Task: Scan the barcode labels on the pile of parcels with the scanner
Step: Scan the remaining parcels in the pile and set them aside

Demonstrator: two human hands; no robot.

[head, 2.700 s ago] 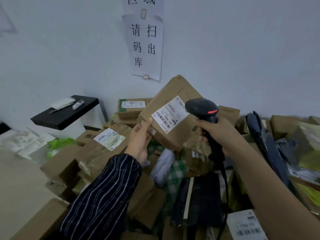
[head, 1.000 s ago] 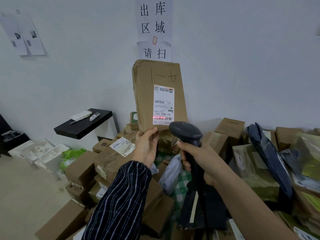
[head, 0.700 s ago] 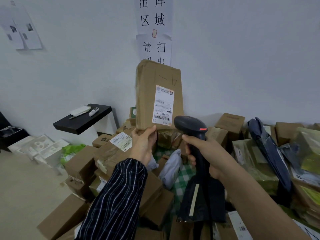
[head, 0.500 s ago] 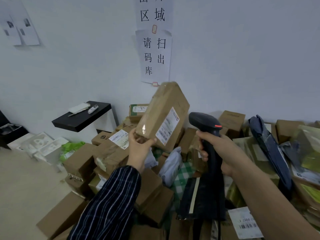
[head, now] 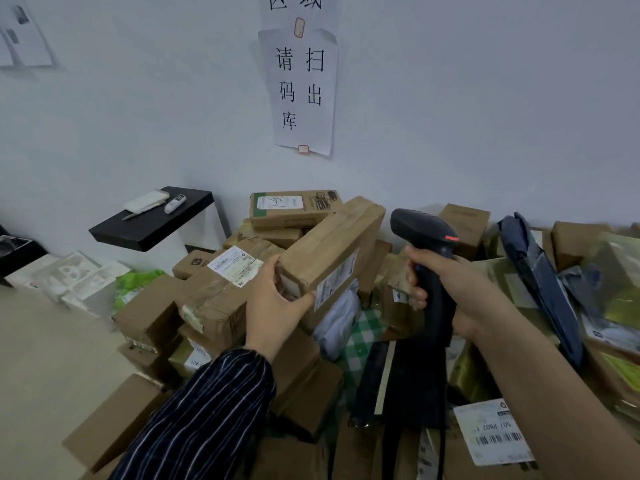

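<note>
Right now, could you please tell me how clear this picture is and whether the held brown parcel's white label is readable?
Head view: dim, flat, bluish light, no glare; the white paper wall notice and black handheld scanner are crisp; the white label on the brown cardboard parcel in the left hand is foreshortened and smeared, unreadable; the right edge blurs.

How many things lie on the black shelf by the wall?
3: a white flat pack at the back, a pen along its front edge, a small white device to their right. None seems hidden.
</note>
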